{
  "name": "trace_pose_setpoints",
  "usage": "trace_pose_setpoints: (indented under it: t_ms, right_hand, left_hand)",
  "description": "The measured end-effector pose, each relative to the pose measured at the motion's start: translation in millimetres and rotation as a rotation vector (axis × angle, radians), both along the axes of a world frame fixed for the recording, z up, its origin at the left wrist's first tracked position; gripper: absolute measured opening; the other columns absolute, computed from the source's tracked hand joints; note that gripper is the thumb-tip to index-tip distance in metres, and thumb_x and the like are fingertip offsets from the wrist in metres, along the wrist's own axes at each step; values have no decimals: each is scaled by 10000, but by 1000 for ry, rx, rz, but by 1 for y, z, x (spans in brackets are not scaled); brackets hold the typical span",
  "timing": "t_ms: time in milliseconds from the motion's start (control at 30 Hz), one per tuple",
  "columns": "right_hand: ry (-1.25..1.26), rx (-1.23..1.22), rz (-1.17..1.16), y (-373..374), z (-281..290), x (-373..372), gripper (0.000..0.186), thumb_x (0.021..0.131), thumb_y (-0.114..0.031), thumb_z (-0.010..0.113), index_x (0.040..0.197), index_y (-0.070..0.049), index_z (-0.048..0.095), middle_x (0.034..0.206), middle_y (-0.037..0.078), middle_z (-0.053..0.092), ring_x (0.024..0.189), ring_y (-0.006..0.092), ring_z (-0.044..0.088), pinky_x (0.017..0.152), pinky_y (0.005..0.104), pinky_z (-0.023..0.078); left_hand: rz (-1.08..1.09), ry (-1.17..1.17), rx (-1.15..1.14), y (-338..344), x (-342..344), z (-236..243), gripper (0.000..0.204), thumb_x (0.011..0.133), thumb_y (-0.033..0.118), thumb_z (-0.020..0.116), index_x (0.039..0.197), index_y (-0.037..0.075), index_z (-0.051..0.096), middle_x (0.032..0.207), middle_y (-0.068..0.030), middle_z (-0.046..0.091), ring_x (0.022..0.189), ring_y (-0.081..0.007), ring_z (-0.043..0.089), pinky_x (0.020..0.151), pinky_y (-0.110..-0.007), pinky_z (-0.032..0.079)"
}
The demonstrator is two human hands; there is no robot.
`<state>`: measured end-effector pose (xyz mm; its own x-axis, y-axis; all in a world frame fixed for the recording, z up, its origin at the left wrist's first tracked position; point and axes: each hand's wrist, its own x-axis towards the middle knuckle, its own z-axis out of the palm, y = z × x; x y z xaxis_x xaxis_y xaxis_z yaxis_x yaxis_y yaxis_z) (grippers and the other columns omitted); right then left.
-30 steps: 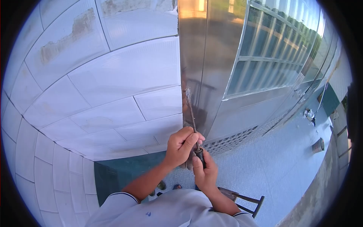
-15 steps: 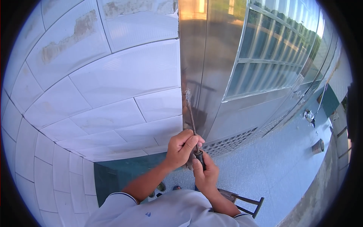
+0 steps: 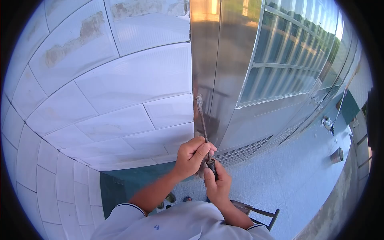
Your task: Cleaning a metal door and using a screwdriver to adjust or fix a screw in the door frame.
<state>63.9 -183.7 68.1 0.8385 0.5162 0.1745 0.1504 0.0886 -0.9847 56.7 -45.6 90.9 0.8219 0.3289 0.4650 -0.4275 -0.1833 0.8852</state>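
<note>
A long, slim screwdriver-like tool (image 3: 203, 123) with a dark handle points up and away from me, its tip smeared with whitish material. That tip is at the seam where the white tiled wall (image 3: 160, 76) meets the shiny metal door frame (image 3: 206, 60). My left hand (image 3: 190, 157) is closed around the lower shaft, just above the handle. Below and to its right, my right hand (image 3: 218, 185) grips the black handle. Whether the tip presses into the seam is hard to make out.
A metal door with a barred, reflective window (image 3: 284, 76) and a low vent grille (image 3: 248, 150) stands on the right. Behind my right forearm is a dark wooden stool (image 3: 260, 212). A bucket (image 3: 337, 155) and a small heap of debris (image 3: 328, 124) are on the far-right floor.
The tool's tip has shifted very slightly at the seam. Both hands keep the same grip and nearly the same place.
</note>
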Motion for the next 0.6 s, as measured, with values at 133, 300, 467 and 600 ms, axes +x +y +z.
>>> trace_pose_setpoints:
  t_ms: [133, 300, 467, 600]
  right_hand:
    - [-21, 34, -34, 3, 6, -1, 304, 902, -101, 570, 1187, 3, 547, 809, 51, 599, 712, 77, 532, 642, 239, 448]
    - [-164, 64, -62, 6, -6, 1, 298, 920, -122, 544, 1183, 19, 541, 676, -23, 517, 544, 34, 462, 473, 196, 362]
    - [-38, 35, -15, 3, 6, 0, 318, 900, -101, 574, 1197, 8, 537, 864, 84, 615, 754, 100, 551, 679, 252, 456]
    - [-84, 70, -68, 6, -12, -1, 285, 924, -123, 538, 1171, 20, 544, 666, -24, 511, 548, 32, 456, 473, 193, 354]
  left_hand:
    - [46, -50, 37, 1, 4, 10, 284, 958, 183, 501, 818, -21, 641, 717, -49, 560, 671, -114, 548, 619, -245, 434]
    - [19, -29, 14, 1, 3, 1, 283, 955, 183, 506, 807, -18, 641, 700, -48, 550, 661, -121, 540, 606, -251, 427]
    - [16, -15, 127, 7, 4, 13, 350, 976, 256, 477, 828, -24, 626, 789, -70, 609, 726, -124, 580, 643, -256, 465]
    - [-5, 3, 41, 1, 4, -9, 290, 955, 190, 505, 792, -10, 639, 686, -39, 541, 654, -116, 524, 576, -256, 405]
